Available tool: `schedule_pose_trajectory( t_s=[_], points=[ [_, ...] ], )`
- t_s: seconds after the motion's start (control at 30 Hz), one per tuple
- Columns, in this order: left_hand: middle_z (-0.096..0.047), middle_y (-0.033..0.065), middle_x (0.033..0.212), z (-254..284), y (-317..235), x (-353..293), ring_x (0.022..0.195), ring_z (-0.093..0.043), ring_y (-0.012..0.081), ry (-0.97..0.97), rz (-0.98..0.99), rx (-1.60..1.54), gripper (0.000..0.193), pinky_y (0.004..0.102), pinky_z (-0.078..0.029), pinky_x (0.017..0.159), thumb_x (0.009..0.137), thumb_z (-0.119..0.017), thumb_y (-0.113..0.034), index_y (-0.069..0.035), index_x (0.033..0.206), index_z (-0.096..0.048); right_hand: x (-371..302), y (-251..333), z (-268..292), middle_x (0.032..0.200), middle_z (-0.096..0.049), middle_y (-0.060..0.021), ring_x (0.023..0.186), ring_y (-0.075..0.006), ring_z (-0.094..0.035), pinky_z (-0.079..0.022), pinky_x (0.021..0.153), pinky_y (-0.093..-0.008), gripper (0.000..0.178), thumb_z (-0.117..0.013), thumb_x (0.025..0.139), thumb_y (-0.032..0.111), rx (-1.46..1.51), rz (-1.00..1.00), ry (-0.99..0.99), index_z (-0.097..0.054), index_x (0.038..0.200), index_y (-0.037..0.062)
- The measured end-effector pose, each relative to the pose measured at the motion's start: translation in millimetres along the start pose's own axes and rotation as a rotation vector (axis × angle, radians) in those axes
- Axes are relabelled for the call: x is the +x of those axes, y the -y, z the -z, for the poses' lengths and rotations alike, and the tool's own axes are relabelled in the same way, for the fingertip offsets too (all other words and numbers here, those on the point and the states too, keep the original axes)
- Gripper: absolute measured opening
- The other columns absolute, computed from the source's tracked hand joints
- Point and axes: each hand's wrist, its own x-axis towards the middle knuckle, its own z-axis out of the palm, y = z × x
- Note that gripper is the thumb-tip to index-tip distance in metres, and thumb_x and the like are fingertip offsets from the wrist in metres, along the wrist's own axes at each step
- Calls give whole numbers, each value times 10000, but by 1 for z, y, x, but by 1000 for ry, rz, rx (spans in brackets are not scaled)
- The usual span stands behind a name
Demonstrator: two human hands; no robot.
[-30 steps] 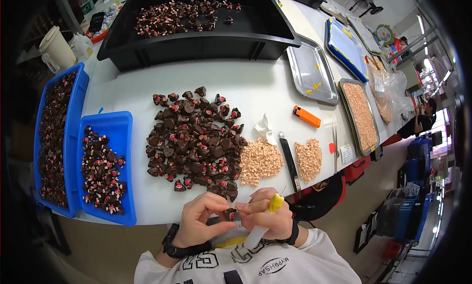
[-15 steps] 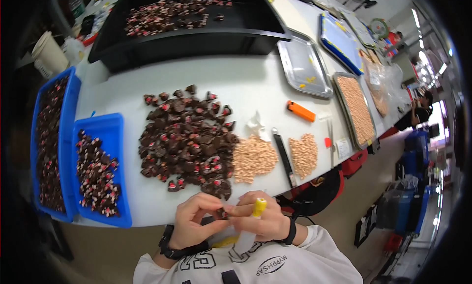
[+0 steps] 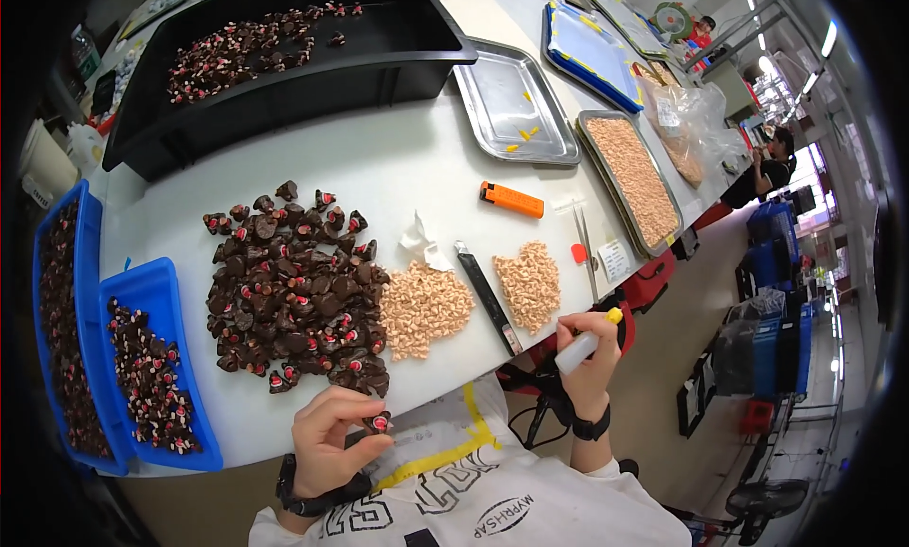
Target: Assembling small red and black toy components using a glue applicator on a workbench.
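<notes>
The left hand [image 3: 331, 438] pinches a little dark brown piece [image 3: 381, 422] with a red spot on it, its thumb and first finger close together with just that piece between them. The piece is up off the white surface [image 3: 407, 183], by its near edge, and the big brown pile [image 3: 294, 296] lies just past it. The right hand [image 3: 589, 367] is well apart, off to the right, with its fingers [image 3: 598, 326] curled around a small white bottle [image 3: 575, 353] that has a yellow top. Two heaps of tiny pale bits sit side by side: the bigger heap [image 3: 426, 310] touches the brown pile, and the smaller heap [image 3: 530, 287] is near the right hand. A long black tool [image 3: 485, 298] lies between them, so it is in the way from one heap to the other. A crumpled white paper [image 3: 422, 241] sits behind the bigger heap, and an orange thing [image 3: 511, 200] lies farther back. A small blue tray [image 3: 194, 377] and a long blue tray [image 3: 90, 249] stand on the left, both filled with little brown pieces. A huge black bin [image 3: 284, 121] blocks the back, beside a shiny metal tray [image 3: 488, 97].
</notes>
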Motion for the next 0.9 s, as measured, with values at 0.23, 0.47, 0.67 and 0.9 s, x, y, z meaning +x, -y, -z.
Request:
schedule_pose_trajectory(
  t_s=[0.23,0.47,0.67,0.9],
  points=[
    [-587,122,902,0,5,-3,792,-577,177,-19,-7,61,339,263,-478,709,674,-792,-90,54,929,-621,1,2,3,790,-585,-93,705,-236,-572,-452,629,-322,264,-694,703,-20,-199,-41,137,-533,900,52],
    [-512,89,1023,-10,-22,0,827,-521,135,87,36,1,274,239,-441,744,775,-638,57,64,1040,-571,4,2,2,754,-603,-79,681,-224,-567,-436,606,-318,321,-682,707,-31,-173,50,74,-479,935,67],
    [-487,79,1033,-4,-16,-3,852,-532,145,171,135,55,371,246,-458,762,765,-635,82,72,1124,-541,21,76,-10,782,-601,-56,683,-198,-557,-437,634,-317,212,-639,683,4,491,247,261,-543,857,79],
    [-477,74,1053,3,-12,-6,930,-520,139,253,121,68,381,240,-441,788,748,-650,75,66,1109,-528,15,116,-64,937,-579,-65,752,-246,-539,-436,663,-318,178,-614,678,68,519,443,541,-554,846,58]
  ],
)
